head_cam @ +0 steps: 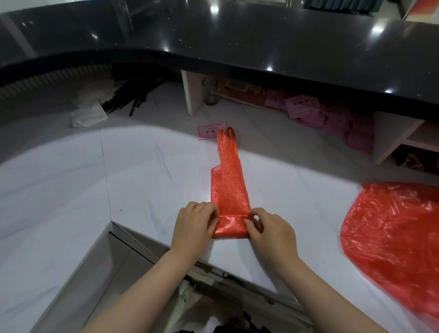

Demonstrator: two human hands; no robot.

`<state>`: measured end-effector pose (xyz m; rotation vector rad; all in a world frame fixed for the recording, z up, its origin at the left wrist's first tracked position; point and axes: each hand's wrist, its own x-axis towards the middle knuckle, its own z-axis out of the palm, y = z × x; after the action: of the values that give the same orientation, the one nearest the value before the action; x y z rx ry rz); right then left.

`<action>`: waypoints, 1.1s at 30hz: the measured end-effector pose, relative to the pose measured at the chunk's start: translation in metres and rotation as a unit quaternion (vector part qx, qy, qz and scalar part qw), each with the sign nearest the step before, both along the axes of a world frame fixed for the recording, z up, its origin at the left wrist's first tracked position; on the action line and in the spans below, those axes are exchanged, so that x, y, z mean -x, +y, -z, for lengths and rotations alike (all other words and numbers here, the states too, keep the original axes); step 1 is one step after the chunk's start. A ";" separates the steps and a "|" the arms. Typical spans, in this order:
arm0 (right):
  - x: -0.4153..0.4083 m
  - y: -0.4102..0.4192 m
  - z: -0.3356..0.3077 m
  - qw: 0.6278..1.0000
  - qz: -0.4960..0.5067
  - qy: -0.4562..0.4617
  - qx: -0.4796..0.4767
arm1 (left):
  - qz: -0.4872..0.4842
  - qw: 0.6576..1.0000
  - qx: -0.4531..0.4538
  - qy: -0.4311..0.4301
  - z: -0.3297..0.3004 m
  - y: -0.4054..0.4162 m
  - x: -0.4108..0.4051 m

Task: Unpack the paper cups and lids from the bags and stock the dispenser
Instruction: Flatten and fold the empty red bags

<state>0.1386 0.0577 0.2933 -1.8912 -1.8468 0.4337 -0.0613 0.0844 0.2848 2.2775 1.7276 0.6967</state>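
Observation:
A red plastic bag, flattened into a long narrow strip, lies on the white marble counter with its handles pointing away from me. Its near end is folded over into a small flap. My left hand pinches the flap's left corner and my right hand pinches its right corner. A second red plastic bag lies spread out and crumpled on the counter at the right. No cups, lids or dispenser are in view.
A raised black countertop curves across the back. Beneath it sit a glass jar, pink cards, white papers and black sticks. One pink card lies by the bag's handles. The counter's inner edge runs below my hands.

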 end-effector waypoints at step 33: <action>-0.029 -0.016 -0.001 0.995 -0.057 0.052 0.070 | -0.030 0.990 0.084 -0.106 -0.005 -0.044 0.012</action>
<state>0.1676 0.0416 0.2947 -1.8205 -1.9041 0.7038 -0.0733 0.0401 0.2901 1.9717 1.6911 0.7448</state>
